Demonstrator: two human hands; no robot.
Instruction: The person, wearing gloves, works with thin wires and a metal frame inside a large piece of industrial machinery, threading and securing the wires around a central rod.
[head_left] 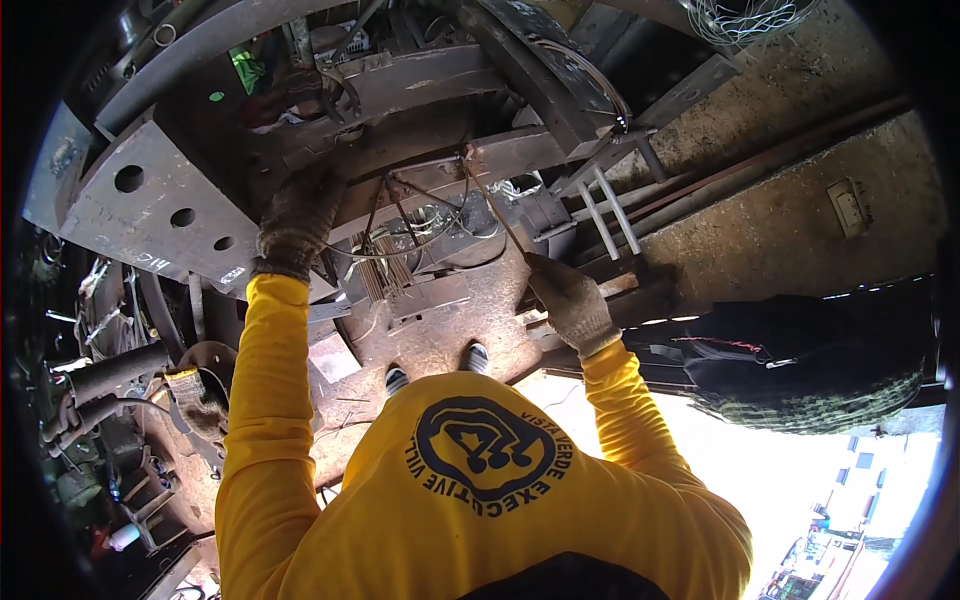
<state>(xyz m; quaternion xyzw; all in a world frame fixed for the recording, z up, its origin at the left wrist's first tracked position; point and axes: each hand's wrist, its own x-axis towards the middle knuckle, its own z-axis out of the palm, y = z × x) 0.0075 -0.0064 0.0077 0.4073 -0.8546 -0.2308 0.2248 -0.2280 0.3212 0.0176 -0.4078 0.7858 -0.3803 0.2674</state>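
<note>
My right hand (pixel 572 305), in a knitted work glove, is closed around the lower end of a thin rusty metal rod (pixel 497 212). The rod slants up and left to the edge of a heavy flat steel bar (pixel 515 153). My left hand (pixel 300 215), also gloved, is at the left part of this bar with its fingers curled in shadow. What it grips is hidden. A thin straight length runs along the bar from near its fingers towards the rod's upper end. Bent thin rods (pixel 403 212) hang in front of the bar between my hands.
A steel plate with round holes (pixel 155 195) stands left. Several thin rods (pixel 385 272) lie bundled below the bar. Two pale metal tubes (pixel 618 215) jut out at right. A dark bag (pixel 800 350) lies farther right, and a wire coil (pixel 750 18) sits at top right.
</note>
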